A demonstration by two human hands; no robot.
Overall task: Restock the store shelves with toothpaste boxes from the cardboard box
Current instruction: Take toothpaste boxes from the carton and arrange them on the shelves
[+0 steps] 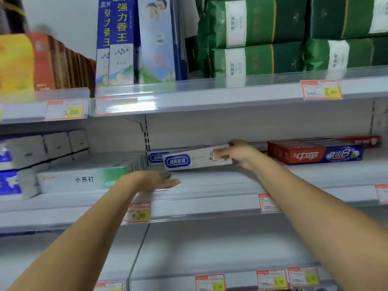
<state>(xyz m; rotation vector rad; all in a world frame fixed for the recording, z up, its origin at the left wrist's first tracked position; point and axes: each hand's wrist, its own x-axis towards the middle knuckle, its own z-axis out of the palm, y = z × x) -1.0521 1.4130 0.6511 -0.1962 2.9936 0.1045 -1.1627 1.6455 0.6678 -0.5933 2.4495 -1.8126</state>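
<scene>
The right hand (237, 155) grips a white toothpaste box (197, 159) on the middle shelf (210, 185), at nine o'clock from the red boxes (315, 154), mid-placement; the left hand (155, 181) hovers flat and empty; next, push it back flush.

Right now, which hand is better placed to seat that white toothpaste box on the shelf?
Right. The right hand already grips the white toothpaste box at its end, beside the red boxes. The left hand is empty, lower and in front.

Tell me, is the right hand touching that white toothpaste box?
Touching. The head view shows the right hand wrapped around the white toothpaste box's right end.
</scene>
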